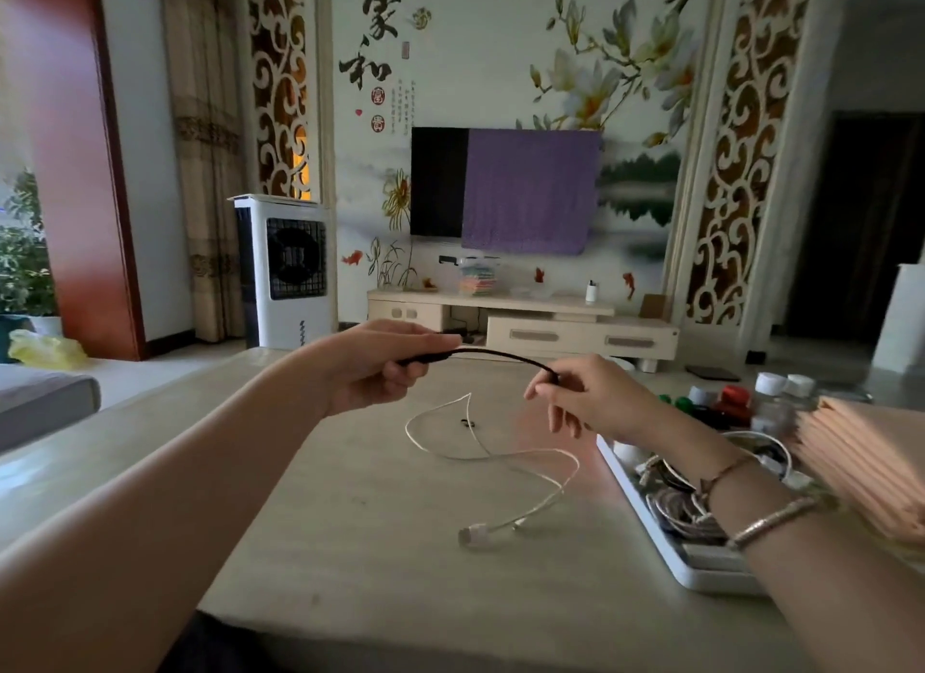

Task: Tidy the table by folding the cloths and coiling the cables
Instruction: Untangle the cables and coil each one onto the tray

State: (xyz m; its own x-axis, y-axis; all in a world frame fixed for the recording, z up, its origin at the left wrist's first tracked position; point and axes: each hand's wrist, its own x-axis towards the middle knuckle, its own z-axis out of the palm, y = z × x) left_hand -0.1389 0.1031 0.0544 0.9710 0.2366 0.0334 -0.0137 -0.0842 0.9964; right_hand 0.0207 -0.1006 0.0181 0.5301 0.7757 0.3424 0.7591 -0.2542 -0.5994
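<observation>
Head view: my left hand (383, 367) and right hand (583, 397) each pinched an end of the black cable (493, 356) above the tabletop (350, 497); the white cable (500, 454) lay below, near the tray (645, 522).

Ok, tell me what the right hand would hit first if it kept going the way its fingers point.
The right hand points left, toward the left hand, both pinching the black cable. Going straight on, it would probably meet the left hand first; the gap between them looks free, though depth is hard to judge.
</observation>
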